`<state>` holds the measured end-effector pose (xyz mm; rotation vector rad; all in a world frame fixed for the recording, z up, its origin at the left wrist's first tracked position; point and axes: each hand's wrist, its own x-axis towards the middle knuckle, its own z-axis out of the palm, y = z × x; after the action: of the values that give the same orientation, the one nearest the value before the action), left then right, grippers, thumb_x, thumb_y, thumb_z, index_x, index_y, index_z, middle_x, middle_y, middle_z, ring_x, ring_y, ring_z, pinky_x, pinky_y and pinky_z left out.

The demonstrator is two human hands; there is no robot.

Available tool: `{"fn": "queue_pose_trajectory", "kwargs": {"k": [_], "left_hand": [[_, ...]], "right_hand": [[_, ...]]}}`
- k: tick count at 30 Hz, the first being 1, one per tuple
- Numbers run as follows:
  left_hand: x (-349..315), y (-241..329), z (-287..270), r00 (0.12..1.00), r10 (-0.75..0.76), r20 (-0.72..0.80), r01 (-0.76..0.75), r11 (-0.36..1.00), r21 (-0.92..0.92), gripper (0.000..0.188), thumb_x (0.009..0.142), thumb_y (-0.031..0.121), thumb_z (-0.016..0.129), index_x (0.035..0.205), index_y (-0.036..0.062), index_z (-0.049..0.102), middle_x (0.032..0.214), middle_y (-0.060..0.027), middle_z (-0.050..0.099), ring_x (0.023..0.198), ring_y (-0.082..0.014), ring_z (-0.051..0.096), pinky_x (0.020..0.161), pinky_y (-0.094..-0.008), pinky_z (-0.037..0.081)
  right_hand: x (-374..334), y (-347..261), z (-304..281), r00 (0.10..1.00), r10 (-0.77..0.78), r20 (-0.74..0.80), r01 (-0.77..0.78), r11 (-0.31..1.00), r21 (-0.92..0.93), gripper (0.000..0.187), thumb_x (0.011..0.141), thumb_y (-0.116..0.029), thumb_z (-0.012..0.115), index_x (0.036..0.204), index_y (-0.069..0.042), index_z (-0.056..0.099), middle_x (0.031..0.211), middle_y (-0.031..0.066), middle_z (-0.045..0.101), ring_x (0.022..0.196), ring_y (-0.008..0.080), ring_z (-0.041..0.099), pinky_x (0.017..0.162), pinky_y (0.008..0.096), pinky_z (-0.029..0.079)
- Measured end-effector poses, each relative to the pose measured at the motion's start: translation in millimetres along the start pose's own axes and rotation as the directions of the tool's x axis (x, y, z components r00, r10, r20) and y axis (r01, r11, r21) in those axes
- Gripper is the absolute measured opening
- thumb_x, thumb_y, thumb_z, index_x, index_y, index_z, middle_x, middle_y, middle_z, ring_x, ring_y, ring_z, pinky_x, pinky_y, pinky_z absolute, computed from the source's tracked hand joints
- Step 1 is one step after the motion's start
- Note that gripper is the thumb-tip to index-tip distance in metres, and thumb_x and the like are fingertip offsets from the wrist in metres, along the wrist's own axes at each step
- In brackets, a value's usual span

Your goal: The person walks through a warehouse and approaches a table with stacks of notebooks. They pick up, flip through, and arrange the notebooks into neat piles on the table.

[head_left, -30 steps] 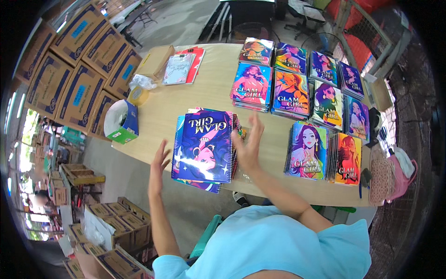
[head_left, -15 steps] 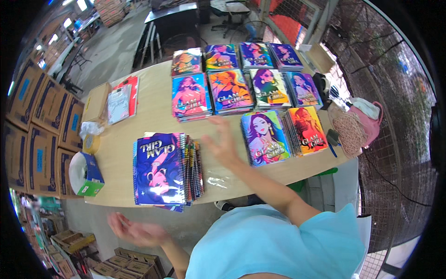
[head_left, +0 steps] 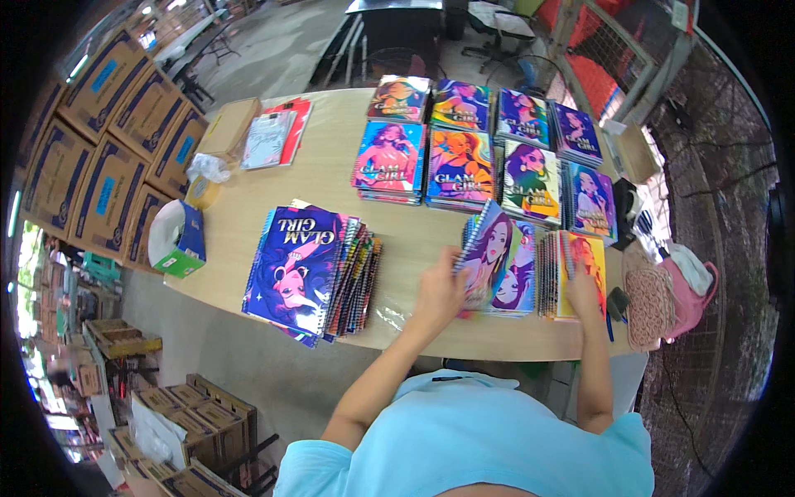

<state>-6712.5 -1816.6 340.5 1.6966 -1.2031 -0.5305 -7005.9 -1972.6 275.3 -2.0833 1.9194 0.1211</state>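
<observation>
My left hand grips a spiral notebook with a long-haired girl on its cover, tilted up by its coil edge. Under it lies a stack of notebooks, the top cover showing upside down. Closed on a yellow-orange spiral notebook is my right hand; that notebook's coil edge stands raised over a small stack. To the left of both hands sits a tall, uneven stack of spiral notebooks, topped by a dark blue cover turned upside down.
Two rows of notebook stacks stand at the far side. A blue-green box, tape roll and red folder lie left. A knitted bag and pink bag sit right. Cartons are piled beyond the table's left.
Both hands have come to the two near-right stacks. The left hand has tilted up a notebook, and the right has taken hold of the yellow-orange one. The view has shifted left.
</observation>
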Motion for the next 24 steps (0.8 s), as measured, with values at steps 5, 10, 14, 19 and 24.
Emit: {"fn": "queue_pose_trajectory", "kwargs": {"k": [5,10,14,19,24], "left_hand": [[-21,24,-214,0.936,-0.23,-0.265,0.229,0.973,-0.035,0.037,0.077,0.004,0.066,0.113,-0.0005,0.061,0.088,-0.0038,0.061,0.067,-0.0069,0.051,0.061,-0.0223,0.043],[-45,-123,-321,0.915,-0.328,-0.236,0.352,0.934,0.066,0.028,0.086,0.011,0.058,0.11,-0.0031,0.061,0.095,-0.0043,0.063,0.078,-0.0086,0.057,0.069,-0.0221,0.047],[-47,-139,-322,0.86,-0.472,-0.193,0.272,0.744,-0.611,0.033,0.086,0.013,0.056,0.116,-0.0011,0.057,0.11,-0.0076,0.061,0.099,-0.0128,0.058,0.086,-0.0308,0.047],[-3,-100,-355,0.799,-0.596,0.087,0.591,0.747,-0.305,0.046,0.088,0.028,0.054,0.126,0.0022,0.05,0.123,-0.0087,0.055,0.114,-0.0208,0.05,0.089,-0.034,0.043],[128,-58,-323,0.997,-0.033,-0.067,0.056,0.928,0.368,0.044,0.082,0.026,0.064,0.118,0.0034,0.056,0.121,-0.0125,0.054,0.117,-0.0274,0.046,0.095,-0.038,0.039]], "right_hand": [[-47,-57,-101,0.901,-0.317,-0.295,0.426,0.529,0.734,0.04,0.075,0.004,0.05,0.114,0.004,0.058,0.105,0.0146,0.064,0.094,0.0226,0.063,0.084,0.0299,0.047],[-90,-269,-106,0.099,-0.732,-0.674,0.911,-0.205,0.357,0.058,0.064,0.012,0.051,0.116,-0.012,0.062,0.117,0.0077,0.061,0.114,0.0266,0.054,0.1,0.0422,0.038],[-86,-374,-50,-0.339,-0.805,-0.486,0.85,-0.483,0.208,0.06,0.064,0.006,0.053,0.118,-0.018,0.061,0.127,0.0027,0.054,0.122,0.0231,0.047,0.108,0.0507,0.022],[-75,-384,-53,-0.251,-0.961,-0.119,0.904,-0.277,0.326,0.05,0.073,-0.002,0.056,0.121,-0.015,0.057,0.13,0.0049,0.051,0.128,0.0228,0.039,0.108,0.0521,0.022],[62,-397,-69,0.376,-0.87,-0.32,0.884,0.233,0.405,0.031,0.074,-0.012,0.06,0.105,-0.009,0.065,0.107,0.0128,0.062,0.109,0.0287,0.052,0.092,0.0409,0.042]]}}
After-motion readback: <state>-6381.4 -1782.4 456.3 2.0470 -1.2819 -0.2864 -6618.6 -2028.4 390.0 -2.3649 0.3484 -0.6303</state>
